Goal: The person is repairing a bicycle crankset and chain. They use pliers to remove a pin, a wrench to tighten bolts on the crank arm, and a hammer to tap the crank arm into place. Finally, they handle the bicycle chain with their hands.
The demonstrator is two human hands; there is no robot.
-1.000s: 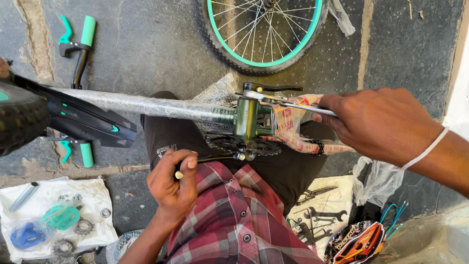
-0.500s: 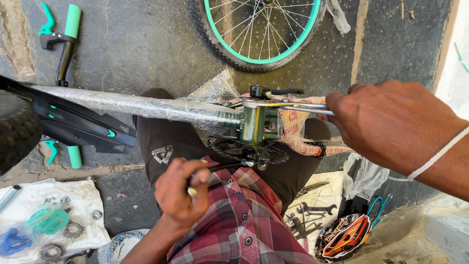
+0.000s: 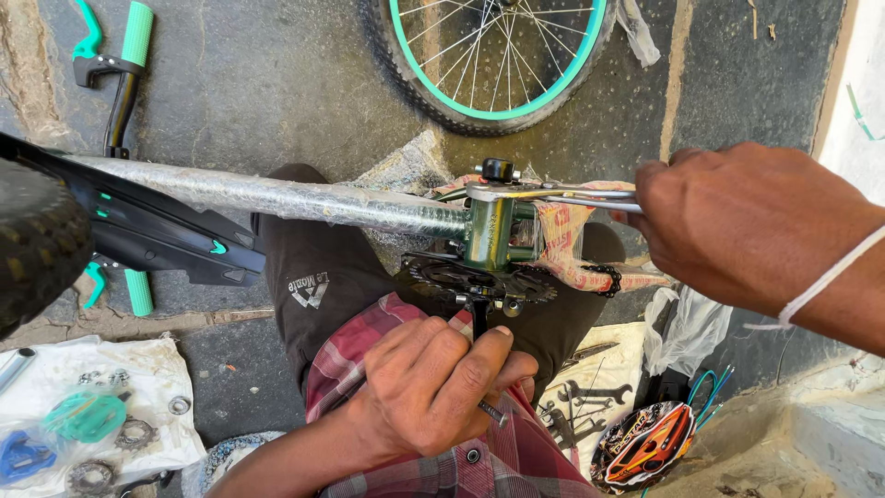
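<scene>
A green bicycle frame [image 3: 493, 235] lies across my lap, its long tube [image 3: 277, 196] wrapped in clear plastic. My left hand [image 3: 433, 383] is closed round the black crank arm [image 3: 479, 318] that hangs below the toothed chainring [image 3: 442, 277]. My right hand [image 3: 747, 226] grips the handle of a silver wrench [image 3: 553, 195], whose head sits on top of the bottom bracket beside a black cap [image 3: 498, 170]. A patterned cloth [image 3: 562, 240] is bunched behind the bracket.
A teal-rimmed wheel [image 3: 498, 55] lies ahead on the stone floor. Teal-gripped handlebars [image 3: 120, 65] and a black mudguard [image 3: 157, 235] are at left, with a tyre [image 3: 37, 244] at the edge. Small parts sit on a white cloth [image 3: 92, 415]. Spanners [image 3: 576, 397] and a helmet [image 3: 645, 447] lie at lower right.
My left hand has slid down and closed round the crank arm. My right hand stays on the wrench, and the view has drawn closer to the frame.
</scene>
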